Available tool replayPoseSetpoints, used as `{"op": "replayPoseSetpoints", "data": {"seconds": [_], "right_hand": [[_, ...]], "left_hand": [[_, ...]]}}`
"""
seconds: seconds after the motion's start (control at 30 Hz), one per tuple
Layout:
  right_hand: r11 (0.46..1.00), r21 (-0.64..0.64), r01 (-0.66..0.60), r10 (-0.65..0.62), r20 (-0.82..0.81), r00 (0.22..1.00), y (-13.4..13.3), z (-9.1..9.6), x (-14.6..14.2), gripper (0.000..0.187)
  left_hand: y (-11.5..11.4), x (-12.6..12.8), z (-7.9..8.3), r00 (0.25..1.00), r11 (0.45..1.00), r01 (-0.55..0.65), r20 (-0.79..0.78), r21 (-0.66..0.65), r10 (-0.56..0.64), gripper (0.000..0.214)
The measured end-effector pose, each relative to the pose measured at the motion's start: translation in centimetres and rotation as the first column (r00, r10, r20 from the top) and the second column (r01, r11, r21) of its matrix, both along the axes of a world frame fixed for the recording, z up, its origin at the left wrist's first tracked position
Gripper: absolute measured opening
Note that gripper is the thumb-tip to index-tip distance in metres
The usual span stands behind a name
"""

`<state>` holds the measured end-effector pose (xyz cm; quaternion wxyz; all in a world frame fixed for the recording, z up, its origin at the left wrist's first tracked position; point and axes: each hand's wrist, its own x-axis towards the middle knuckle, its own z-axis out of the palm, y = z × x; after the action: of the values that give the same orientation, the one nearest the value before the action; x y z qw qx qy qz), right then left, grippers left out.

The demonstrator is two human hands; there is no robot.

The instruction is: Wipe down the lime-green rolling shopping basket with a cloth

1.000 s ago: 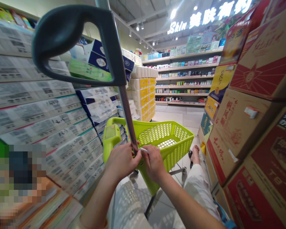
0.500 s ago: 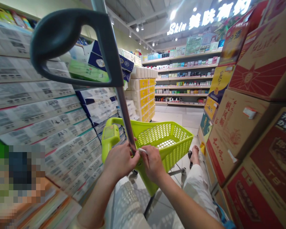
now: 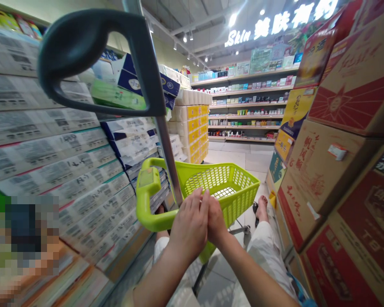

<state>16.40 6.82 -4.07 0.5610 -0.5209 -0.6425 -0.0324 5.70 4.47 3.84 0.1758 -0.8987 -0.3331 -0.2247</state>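
Note:
My left hand (image 3: 190, 224) and my right hand (image 3: 216, 217) meet above the near end of a lime-green plastic shopping cart (image 3: 233, 204). The left one shows its back, with its fingers drawn together against the right one. On the right hand the fingers are curled in, and whatever lies between the two hands is hidden. Just left of them, the cart's thick green handle (image 3: 150, 219) bends round. A metal pole (image 3: 169, 157) with a dark grey loop handle (image 3: 144, 64) slants down to a spot beside my left fingers.
Stacked cardboard cartons (image 3: 326, 162) line the right side. On the left rise wrapped packs (image 3: 67, 157), with yellow-and-white packs (image 3: 196, 132) farther on. Stocked shelves (image 3: 246, 102) stand at the back. My outstretched leg (image 3: 265, 247) lies right of the cart.
My left hand has come away from the pole and moved right against my right hand. The thin white piece at my right fingers is now out of sight.

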Motion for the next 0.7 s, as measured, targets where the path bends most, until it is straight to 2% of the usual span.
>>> {"op": "replayPoseSetpoints", "data": {"seconds": [0.1,0.23,0.33,0.47,0.6,0.7], "right_hand": [[0.999,-0.012,-0.041,0.041,0.014,0.999,0.1,-0.4,1.6,0.028],[0.997,-0.054,0.060,-0.060,0.012,0.998,0.3,-0.8,3.5,0.030],[0.994,-0.055,0.099,-0.100,-0.014,0.995,0.3,-0.9,2.7,0.030],[0.999,-0.016,0.051,-0.052,-0.053,0.997,0.2,-0.9,1.2,0.027],[0.999,-0.042,0.004,-0.003,0.021,1.000,0.4,-1.2,2.8,0.028],[0.993,-0.074,0.089,-0.087,0.029,0.996,0.7,-1.4,4.0,0.030]], "left_hand": [[0.1,0.7,-0.3,0.979,0.992,-0.130,-0.156,0.002,0.129,0.060],[0.0,1.2,0.0,0.926,0.968,-0.248,-0.288,0.025,0.245,0.039],[0.0,1.8,0.6,0.906,0.961,-0.278,-0.336,-0.013,0.258,0.023],[0.6,2.5,1.2,0.885,0.929,-0.355,-0.357,-0.103,0.299,0.021],[1.3,2.4,0.9,0.874,0.927,-0.357,-0.392,-0.116,0.288,0.019],[1.6,2.0,0.4,0.885,0.942,-0.326,-0.378,-0.084,0.273,0.015]]}}
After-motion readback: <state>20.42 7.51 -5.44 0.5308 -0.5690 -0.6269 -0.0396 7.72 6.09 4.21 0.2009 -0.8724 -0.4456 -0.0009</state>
